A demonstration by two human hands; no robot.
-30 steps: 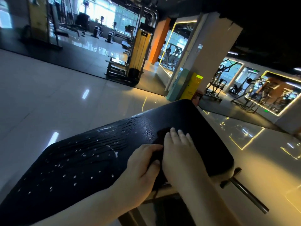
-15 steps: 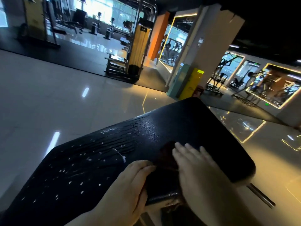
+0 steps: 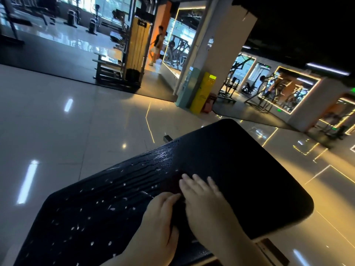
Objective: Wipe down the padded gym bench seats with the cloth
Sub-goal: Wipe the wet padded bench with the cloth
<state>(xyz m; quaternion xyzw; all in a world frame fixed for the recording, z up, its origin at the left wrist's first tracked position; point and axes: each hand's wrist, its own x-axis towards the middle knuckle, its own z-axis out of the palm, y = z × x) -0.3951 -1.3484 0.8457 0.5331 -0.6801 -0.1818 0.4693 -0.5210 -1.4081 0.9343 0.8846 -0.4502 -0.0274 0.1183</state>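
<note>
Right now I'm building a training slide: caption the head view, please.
Left hand and right hand hold a dark cloth against the wet black padded gym bench.

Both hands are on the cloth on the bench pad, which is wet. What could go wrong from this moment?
1. Droplets cover the left part of the bench pad; the dark cloth may only smear them into streaks.
2. The left hand and right hand press near the pad's edge, so water might be pushed onto the glossy floor, a slip hazard.
</note>
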